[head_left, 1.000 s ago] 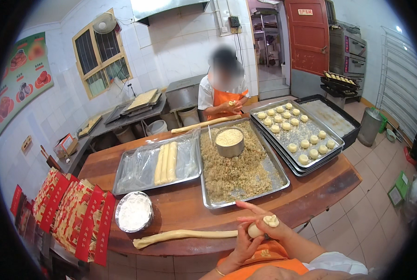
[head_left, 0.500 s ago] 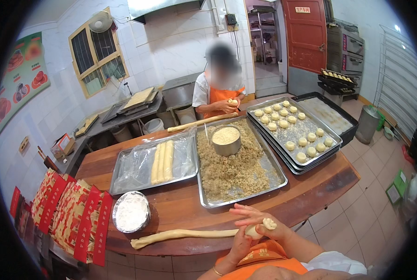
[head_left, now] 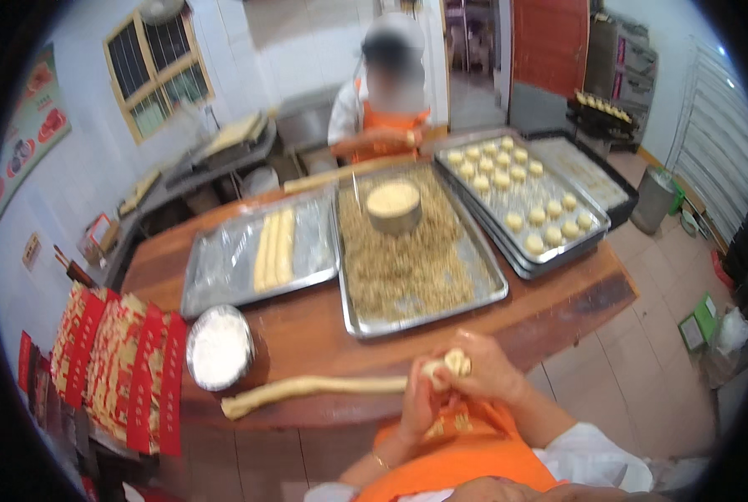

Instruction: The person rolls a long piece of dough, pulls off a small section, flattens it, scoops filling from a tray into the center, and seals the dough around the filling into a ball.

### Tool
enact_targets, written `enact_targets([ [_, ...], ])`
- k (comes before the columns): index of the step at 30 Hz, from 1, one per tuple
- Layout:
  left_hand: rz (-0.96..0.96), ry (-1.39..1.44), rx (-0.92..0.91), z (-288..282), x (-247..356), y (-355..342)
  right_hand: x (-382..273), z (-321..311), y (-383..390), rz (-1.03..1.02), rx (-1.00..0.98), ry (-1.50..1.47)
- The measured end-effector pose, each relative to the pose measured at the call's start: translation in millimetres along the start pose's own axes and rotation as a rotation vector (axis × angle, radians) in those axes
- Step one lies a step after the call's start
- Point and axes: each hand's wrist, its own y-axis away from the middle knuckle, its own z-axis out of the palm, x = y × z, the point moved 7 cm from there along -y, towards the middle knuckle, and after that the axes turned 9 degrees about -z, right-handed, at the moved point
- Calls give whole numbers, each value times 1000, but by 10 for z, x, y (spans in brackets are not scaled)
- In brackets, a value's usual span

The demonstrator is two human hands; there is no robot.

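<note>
Cupping a dough piece (head_left: 457,362) at the frame's lower centre, the left hand (head_left: 421,402) and right hand (head_left: 484,370) wrap it, probably for support; the dough rope (head_left: 315,386) lies lower left, seemingly within easy reach.

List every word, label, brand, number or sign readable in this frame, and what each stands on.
No wording is quoted here; printed marks appear as follows:
Red bands on packets: pale characters, not copied.
Green-edged poster, left: any captions too blurred to read.
Orange apron, wearer's: pale marking, too blurred to read.
</note>
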Motion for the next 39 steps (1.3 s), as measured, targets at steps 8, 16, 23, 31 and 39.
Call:
enact_targets([
  [8, 48, 180, -23, 195, 215, -15, -158, -260, -79, 65, 6, -35],
  [16, 21, 275, -126, 163, 236, -77, -116, -202, -219, 97, -173, -90],
  [23, 19, 28, -128, 56, 244, -2, -242, -227, -329, 40, -247, -25],
  [31, 10, 320, -159, 182, 337, -49, -310, -164, -411, -28, -283, 19],
  [39, 25, 101, -182, 120, 394, 43, -405, -181, -477, -88, -346, 109],
])
